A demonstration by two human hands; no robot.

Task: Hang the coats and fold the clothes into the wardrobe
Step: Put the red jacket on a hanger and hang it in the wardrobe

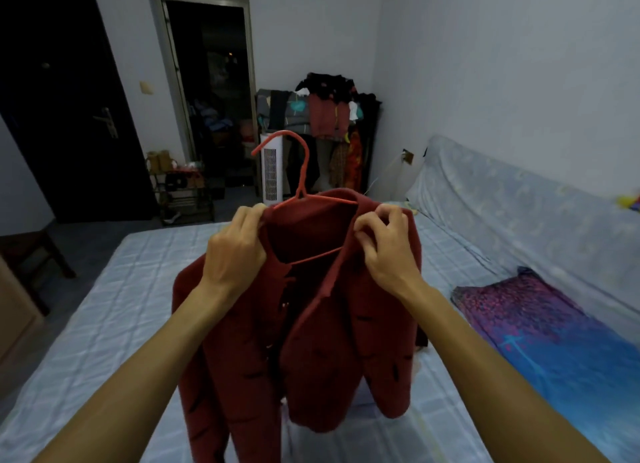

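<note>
Presently, head view: a dark red coat [311, 324] is held up above the bed [104, 306], front open, its hem trailing onto the quilted blue cover. An orange-red hanger [300, 189] is seated inside the collar, hook upright above the coat. The left hand [235, 251] is clamped on the coat's left shoulder; the right hand [384, 244] is pinched closed on the collar at the other shoulder. Beyond the bed, against the far wall, a loaded clothes rack [329, 116] is seen, with a white tower fan [272, 168] beside it. On the bed, right of the coat, a purple-blue cloth [547, 327] is laid flat.
</note>
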